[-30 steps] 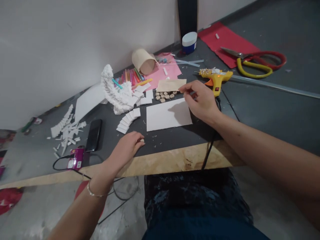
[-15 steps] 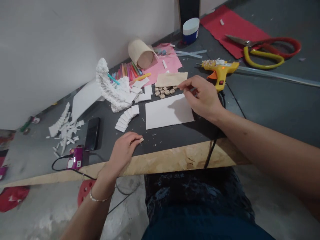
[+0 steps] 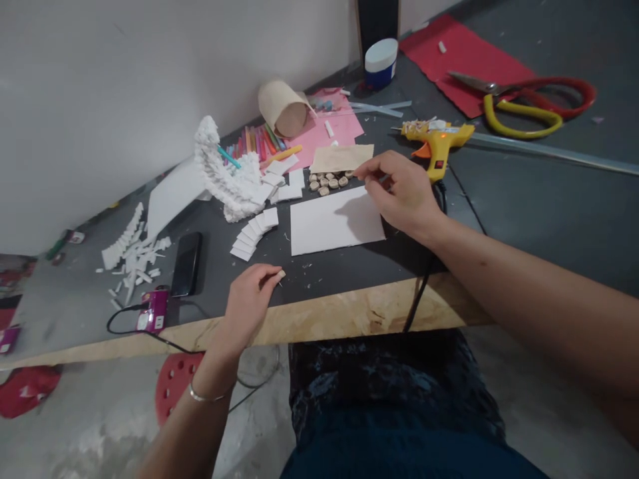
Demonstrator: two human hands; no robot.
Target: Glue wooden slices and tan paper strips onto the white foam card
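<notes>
My left hand [image 3: 249, 296], near the table's front edge, pinches a small beige piece [image 3: 282, 273] between thumb and fingertips. Over the right end of a white rectangular card [image 3: 324, 229], my right hand [image 3: 399, 193] has its fingers drawn together. Its fingertips reach the right end of a cluster of small beige paper coils [image 3: 328, 183]; whether they grip one is hidden. A beige paper strip [image 3: 342, 158] lies just behind the coils. To the card's left, several small white card pieces [image 3: 254, 233] are fanned out.
A yellow glue gun [image 3: 438, 143] with its cord lies beyond my right hand, near large scissors [image 3: 524, 113] on red paper [image 3: 464, 60]. At left are a white textured model [image 3: 214, 173], a phone [image 3: 187, 264] and white scraps [image 3: 134, 259]. Crayons [image 3: 257, 143] and a paper roll [image 3: 282, 110] lie behind.
The view has shifted slightly. My left hand has moved a little up with the beige piece still in its pinch; my right hand stays beside the coils.
</notes>
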